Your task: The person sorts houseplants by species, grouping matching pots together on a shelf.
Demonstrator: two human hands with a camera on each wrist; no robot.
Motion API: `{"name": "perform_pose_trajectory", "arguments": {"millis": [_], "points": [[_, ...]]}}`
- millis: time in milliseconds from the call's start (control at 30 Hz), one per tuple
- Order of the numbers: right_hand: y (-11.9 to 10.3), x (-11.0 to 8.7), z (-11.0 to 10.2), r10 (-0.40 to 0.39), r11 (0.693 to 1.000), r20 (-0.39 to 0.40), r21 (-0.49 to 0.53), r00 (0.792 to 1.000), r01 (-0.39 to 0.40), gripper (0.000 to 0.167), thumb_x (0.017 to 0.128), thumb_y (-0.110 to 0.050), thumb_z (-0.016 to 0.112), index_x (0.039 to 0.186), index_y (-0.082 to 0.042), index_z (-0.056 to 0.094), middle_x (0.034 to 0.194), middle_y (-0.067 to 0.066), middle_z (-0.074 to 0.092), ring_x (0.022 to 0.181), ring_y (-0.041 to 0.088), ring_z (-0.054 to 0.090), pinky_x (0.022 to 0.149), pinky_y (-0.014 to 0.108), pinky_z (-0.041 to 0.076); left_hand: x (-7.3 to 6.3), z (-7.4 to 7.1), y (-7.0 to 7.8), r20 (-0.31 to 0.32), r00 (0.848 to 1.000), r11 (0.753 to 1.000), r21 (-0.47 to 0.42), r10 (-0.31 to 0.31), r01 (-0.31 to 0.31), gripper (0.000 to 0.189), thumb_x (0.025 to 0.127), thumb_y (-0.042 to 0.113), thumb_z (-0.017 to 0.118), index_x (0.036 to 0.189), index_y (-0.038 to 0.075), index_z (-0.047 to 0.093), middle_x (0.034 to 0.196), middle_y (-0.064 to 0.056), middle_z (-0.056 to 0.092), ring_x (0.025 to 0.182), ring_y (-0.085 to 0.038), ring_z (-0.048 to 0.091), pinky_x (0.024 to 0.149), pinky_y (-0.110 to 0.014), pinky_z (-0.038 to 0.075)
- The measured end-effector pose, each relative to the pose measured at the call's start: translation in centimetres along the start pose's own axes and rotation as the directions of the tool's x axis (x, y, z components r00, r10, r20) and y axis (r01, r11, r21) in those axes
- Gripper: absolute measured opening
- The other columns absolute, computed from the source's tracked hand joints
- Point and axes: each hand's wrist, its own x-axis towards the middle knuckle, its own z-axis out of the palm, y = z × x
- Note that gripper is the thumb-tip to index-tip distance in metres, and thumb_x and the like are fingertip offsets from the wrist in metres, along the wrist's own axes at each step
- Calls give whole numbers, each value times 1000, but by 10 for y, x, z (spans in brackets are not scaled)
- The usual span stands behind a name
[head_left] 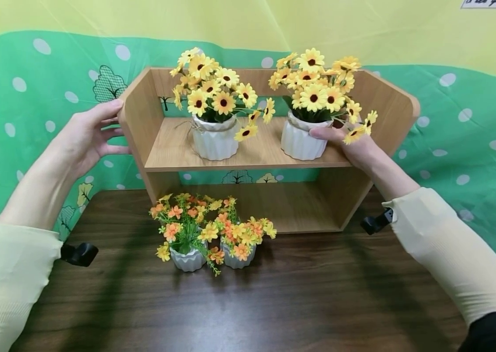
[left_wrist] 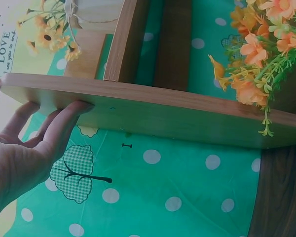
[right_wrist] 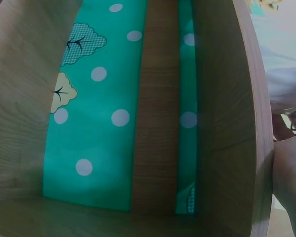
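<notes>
Flowers in four white pots

Lower compartment — front passable at right, left obstructed by two orange-flowered pots standing before it.

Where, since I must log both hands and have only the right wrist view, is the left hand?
Observer: The left hand touches the outside of the left side of the wooden shelf.
Operator: What stands beside the pot that the right hand holds?
Observer: A second white pot, with yellow flowers, on the upper board.
Operator: Anything on the table?
Observer: Two smaller-looking pots of orange and yellow flowers, in front of the shelf.
</notes>
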Motion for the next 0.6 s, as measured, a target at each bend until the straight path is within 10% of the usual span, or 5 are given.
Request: {"name": "perform_pose_trajectory", "arguments": {"millis": [600], "points": [[0, 4, 3, 1, 1000, 31, -26, 1000, -1, 60, 90, -14, 77, 145, -19, 52, 136, -9, 57, 123, 8, 48, 104, 13, 38, -2, 1, 1, -4, 1000, 1000, -9, 4, -4, 57, 104, 38, 60, 155, 20, 41, 142, -2, 46, 124, -22, 54, 74, -34, 66]]}}
